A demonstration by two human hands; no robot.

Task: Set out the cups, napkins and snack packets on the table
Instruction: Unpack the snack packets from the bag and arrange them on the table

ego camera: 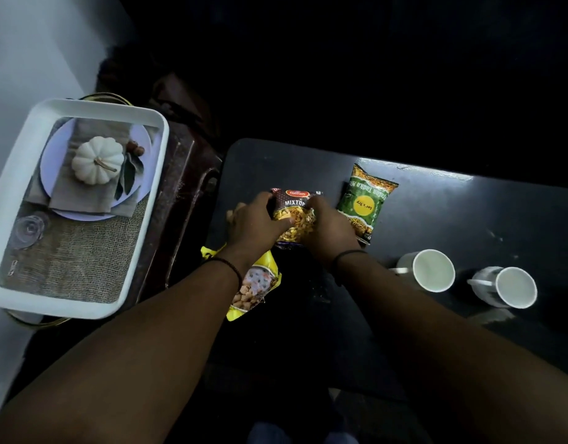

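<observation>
Two bare forearms, reaching in from the near edge, both wrists banded with dark cords. Left hand [255, 224] curled over the left side of the dark mixture packet [295, 216], thumb pressed across its front, fingertips hidden behind the wrapper. Right hand [329, 230] clamped on the packet's right side, fingers bent around the edge, so the packet sits gripped between both hands, over the left part of the black table [468, 219]. Just right of it, lying flat, a green packet [366, 201], barely apart from the right hand. Under the left wrist, a yellow packet [258, 285], overhanging the table's near-left edge. Further right, two white cups [433, 270] [513, 286] side by side, close but not touching. Bare dark tabletop beyond and to the right of the packets. Off the table's left end, on a dark wooden stand, a white tray [26, 145] with a printed place-setting picture inside.
</observation>
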